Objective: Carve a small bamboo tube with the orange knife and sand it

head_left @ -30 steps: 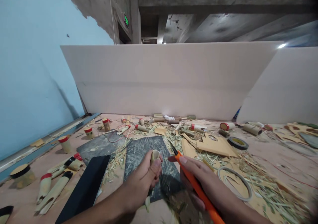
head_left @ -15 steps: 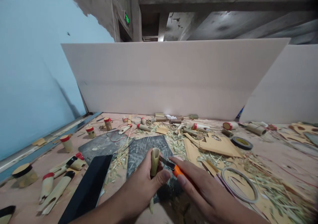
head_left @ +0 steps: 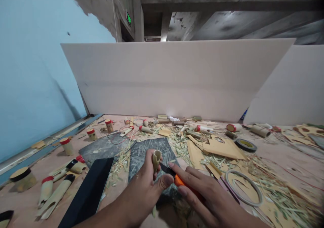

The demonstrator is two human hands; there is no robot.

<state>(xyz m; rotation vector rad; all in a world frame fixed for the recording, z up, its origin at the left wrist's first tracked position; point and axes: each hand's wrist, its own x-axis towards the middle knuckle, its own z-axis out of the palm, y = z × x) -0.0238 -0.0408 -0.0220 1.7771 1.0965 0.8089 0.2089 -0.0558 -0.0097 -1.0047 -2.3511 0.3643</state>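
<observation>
My left hand (head_left: 145, 191) is closed round a short hollow bamboo piece (head_left: 156, 159), whose open end faces up. In my right hand (head_left: 207, 192) is an orange-handled knife (head_left: 180, 181), its dark blade pointing left at the side of the bamboo. The left thumb lies close to the blade. Beneath both hands is a scratched dark mat (head_left: 152, 147), with bamboo shavings (head_left: 182, 147) around it.
A black phone-like slab (head_left: 88, 191) lies left of my forearm, near cut bamboo tubes (head_left: 55, 196). On the right are a tape roll (head_left: 245, 145), a pale ring (head_left: 244, 187) and torn cardboard (head_left: 222, 147). A white panel (head_left: 177, 79) stands behind.
The bamboo piece has tilted slightly and shifted a little left in my left hand. My right hand and the knife have moved slightly left and down.
</observation>
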